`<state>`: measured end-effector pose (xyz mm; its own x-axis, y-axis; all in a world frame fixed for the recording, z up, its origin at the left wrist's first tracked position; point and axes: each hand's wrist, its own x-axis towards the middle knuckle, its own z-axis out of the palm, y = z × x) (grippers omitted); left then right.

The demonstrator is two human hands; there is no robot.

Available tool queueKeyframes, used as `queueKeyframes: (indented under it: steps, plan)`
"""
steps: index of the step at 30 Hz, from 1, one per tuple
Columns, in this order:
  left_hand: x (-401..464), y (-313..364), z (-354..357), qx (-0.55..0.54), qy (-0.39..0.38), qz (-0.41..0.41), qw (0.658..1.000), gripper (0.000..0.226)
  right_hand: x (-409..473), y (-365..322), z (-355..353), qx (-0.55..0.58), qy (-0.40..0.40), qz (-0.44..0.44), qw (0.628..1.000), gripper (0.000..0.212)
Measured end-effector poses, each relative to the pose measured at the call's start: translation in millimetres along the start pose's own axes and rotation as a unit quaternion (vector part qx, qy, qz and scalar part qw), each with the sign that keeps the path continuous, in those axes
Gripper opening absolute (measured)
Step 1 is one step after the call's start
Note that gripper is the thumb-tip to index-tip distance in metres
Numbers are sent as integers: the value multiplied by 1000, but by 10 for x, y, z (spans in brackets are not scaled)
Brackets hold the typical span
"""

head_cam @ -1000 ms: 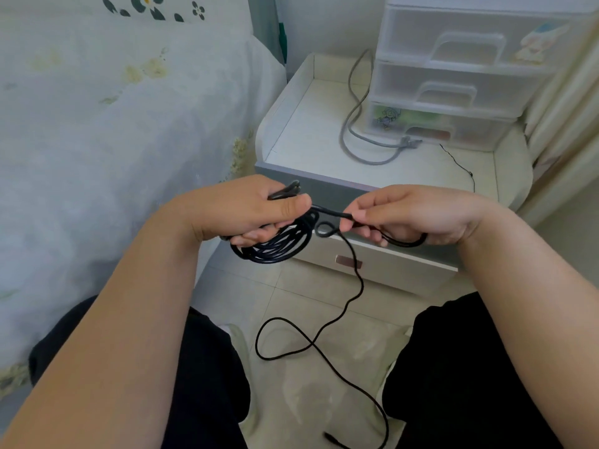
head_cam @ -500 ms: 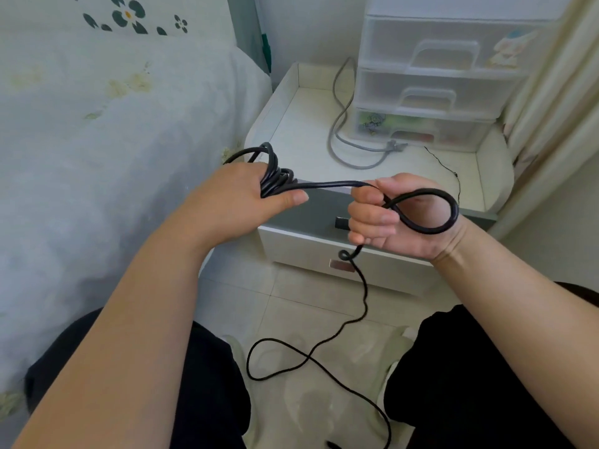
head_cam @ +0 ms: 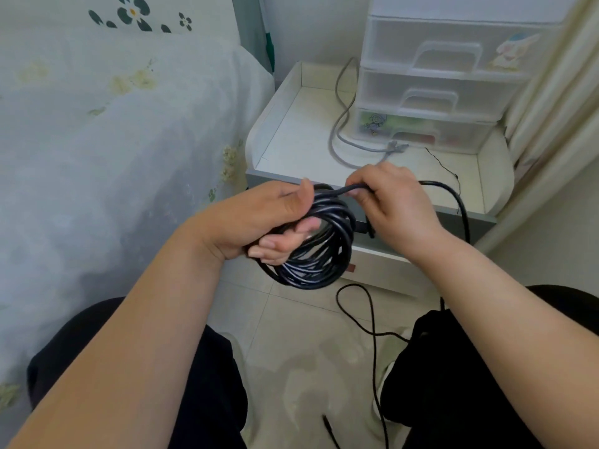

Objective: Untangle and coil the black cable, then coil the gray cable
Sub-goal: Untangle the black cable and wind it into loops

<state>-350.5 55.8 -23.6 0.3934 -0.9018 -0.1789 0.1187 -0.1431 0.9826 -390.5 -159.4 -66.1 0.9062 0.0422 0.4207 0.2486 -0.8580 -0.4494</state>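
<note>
Half a second earlier the right hand held a single wide loop of the black cable (head_cam: 319, 251) out to the side; now that loop has been brought over to the bundle, and the coil hanging from the left hand (head_cam: 269, 218) looks fuller, a round hank of many turns. The left hand grips the coil, its thumb lying along the top of the turns and its fingers (head_cam: 275, 244) curled through the middle from below. The right hand (head_cam: 393, 202) is right beside it, its fingers closed in a pinch on a strand at the top of the coil. From that hand the cable arcs out to the right, drops behind the right forearm and trails in loose loops across the tiled floor (head_cam: 291, 322) between the person's knees. The gray cable (head_cam: 340, 124) lies uncoiled on the white bedside table (head_cam: 301, 137), running beside and in front of the clear plastic drawer unit (head_cam: 431, 82).
</note>
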Motion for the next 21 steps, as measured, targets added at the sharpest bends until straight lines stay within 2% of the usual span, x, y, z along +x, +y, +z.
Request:
queueKeyframes:
  steps: [2,5,8,11,13,15,17,19,21]
  plan:
    - [19,-26,29,-71,-23,13,997,56,-32,-37,54,31,-20,15,999,38]
    - [32,-20,12,-195,-39,45,979,54,-63,-80,74,152,-57,47,986,24]
    - [44,-14,-63,-274,-29,101,956,51,-45,-110,30,344,-87,114,928,25]
    - [49,-23,-100,-279,-7,126,952,50,-35,-99,-44,412,-170,145,883,24]
    - [57,-38,-87,-268,-2,121,956,51,-19,-93,-67,373,-202,148,893,23]
    - [75,-62,-52,-266,-10,113,957,50,4,-70,-27,278,-177,143,933,33]
    - [103,-76,-15,-281,-23,115,953,50,-24,-51,90,167,-118,155,967,35]
    - [125,-73,-2,-312,-40,131,940,48,-94,-86,215,76,-28,135,987,25]
    - [128,-56,-17,-355,-69,157,919,48,-128,-136,290,54,61,80,993,12]
